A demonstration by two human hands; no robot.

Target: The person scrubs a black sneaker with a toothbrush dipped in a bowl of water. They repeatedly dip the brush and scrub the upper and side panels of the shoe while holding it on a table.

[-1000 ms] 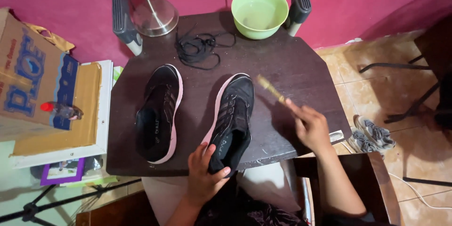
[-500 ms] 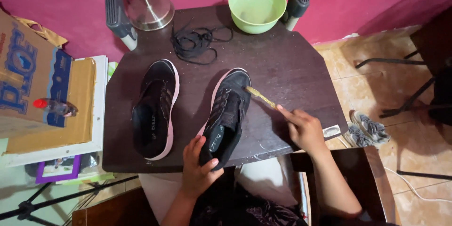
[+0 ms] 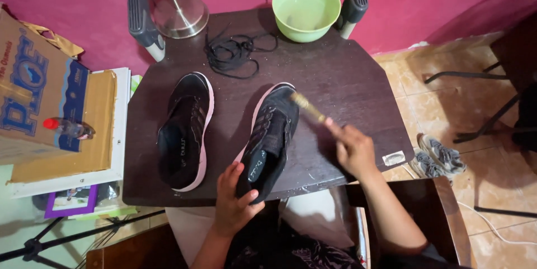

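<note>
Since half a second ago, the brush (image 3: 306, 106) has slid up from the middle of the shoe toward its toe, and the right hand (image 3: 353, 148) has followed it a little way across the table.

Right-hand fingers are pinched around the brush's thin, pale wooden handle; its bristled head, blurred by motion, meets the upper right edge of the right shoe (image 3: 267, 140). Left-hand fingers (image 3: 232, 178) are curled over that shoe's heel, the thumb pressing the black inner side, so the left hand (image 3: 234, 202) steadies it at the near edge of the table (image 3: 347, 84). This shoe is black mesh with a pale pink sole, laceless, lying slightly tilted with its toe pointing away.

Just beside it on the left lies the matching left shoe (image 3: 184, 132), flat and apart from both hands. A tangle of black laces (image 3: 232, 50) lies beyond the shoes on the dark, glossy wooden top. At the far edge stands a round, light green plastic bowl (image 3: 306, 8), and to its left a shiny round metal base (image 3: 180, 14) with a thin rod.

Left of the table, a cardboard box (image 3: 33, 95) with big blue lettering lies flat, and a small clear bottle (image 3: 70, 128) with a red cap rests on it.
</note>
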